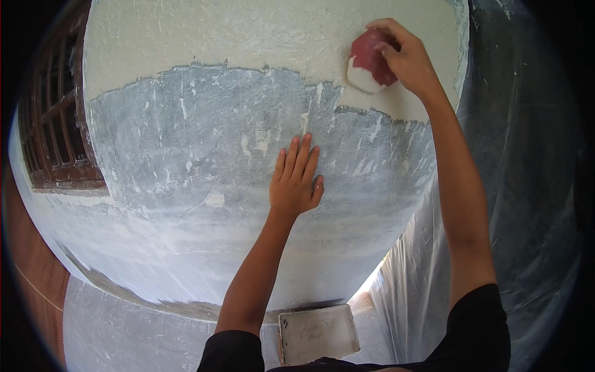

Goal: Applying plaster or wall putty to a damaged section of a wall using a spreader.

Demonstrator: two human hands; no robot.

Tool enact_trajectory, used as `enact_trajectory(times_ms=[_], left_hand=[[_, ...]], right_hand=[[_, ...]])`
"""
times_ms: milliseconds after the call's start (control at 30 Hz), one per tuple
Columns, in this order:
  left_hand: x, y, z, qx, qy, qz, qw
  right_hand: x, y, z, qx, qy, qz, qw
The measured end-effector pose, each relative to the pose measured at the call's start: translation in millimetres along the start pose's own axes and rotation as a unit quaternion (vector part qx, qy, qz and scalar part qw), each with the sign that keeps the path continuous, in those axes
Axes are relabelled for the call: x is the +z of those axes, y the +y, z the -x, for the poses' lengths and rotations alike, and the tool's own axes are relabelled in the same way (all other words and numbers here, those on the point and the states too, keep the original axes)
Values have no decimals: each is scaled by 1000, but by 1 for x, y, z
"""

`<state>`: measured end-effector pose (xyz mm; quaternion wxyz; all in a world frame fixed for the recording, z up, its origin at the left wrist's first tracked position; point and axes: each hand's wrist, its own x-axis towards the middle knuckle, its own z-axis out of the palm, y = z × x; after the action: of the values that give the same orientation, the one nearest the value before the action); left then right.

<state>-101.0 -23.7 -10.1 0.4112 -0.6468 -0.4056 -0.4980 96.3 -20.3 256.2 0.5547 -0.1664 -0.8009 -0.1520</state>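
Observation:
A wall fills the middle, with a cream, textured coat (pixel 235 31) across its upper part and a scuffed grey surface (pixel 186 142) below, meeting along a ragged edge. My right hand (pixel 403 59) grips a dark red tool (pixel 372 49), smeared with pale material and slightly blurred, against the cream coat at upper right; its exact shape is unclear. My left hand (pixel 296 173) lies with fingers slightly apart and stretched out on the grey surface, lower and to the left, holding nothing.
A brown barred window (pixel 56 124) is at the left. Translucent plastic sheeting (pixel 527 235) hangs along the right side. A rectangular tray with grey residue (pixel 316 332) sits at the foot of the wall. Grey covering (pixel 136 328) lies along the bottom, beside a reddish-brown strip (pixel 34 260).

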Motion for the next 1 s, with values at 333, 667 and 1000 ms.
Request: enact_trajectory(times_ms=[333, 667, 1000], left_hand=[[0, 2, 1, 0, -6, 8, 1000], [-1, 2, 0, -4, -2, 5, 1000], [-1, 0, 1, -6, 3, -4, 1000]], right_hand=[[6, -8, -2, 5, -110, 12, 994], [-6, -9, -7, -6, -75, 5, 997], [-9, 0, 13, 24, -51, 24, 998]])
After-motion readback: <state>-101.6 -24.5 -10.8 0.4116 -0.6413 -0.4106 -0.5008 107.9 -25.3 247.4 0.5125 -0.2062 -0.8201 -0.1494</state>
